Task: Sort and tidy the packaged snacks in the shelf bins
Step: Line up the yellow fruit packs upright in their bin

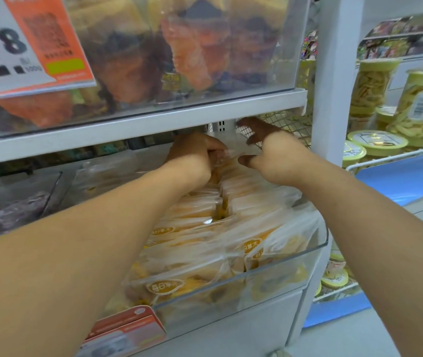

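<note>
- I see both of my bare arms reaching far into the clear plastic bin (318, 247) on the middle shelf.
- My left hand (195, 153) sits at the far end of the bin, its fingers (215, 148) curled tight around the top edge of a clear-wrapped snack packet (231, 153).
- My right hand (274, 148) is just right of the left one, fingers spread wide and gripping nothing; the thumb (246, 159) points left toward the same packet, and I cannot tell whether it touches.
- The yellow snack packets (205, 240) fill the bin from near to far, standing roughly in two rows with a narrow gap down the middle.
- The nearest packets lean against the bin's front wall, brown oval labels showing.
- An orange price tag (128, 328) hangs on the near left of the bin's front.
- Above, the white shelf (138, 124) carries another clear bin of orange and dark snack bags (195, 47), with a large price card (25, 42) at its left.
- To the left of my bin, a neighbouring bin holds dark purple packets (12, 215).
- Far right, past the white upright post (334, 86), clear tubs with yellow lids (377, 140) stand on a wire shelf.
- A mesh back panel (287, 124) shows behind my right hand.
</note>
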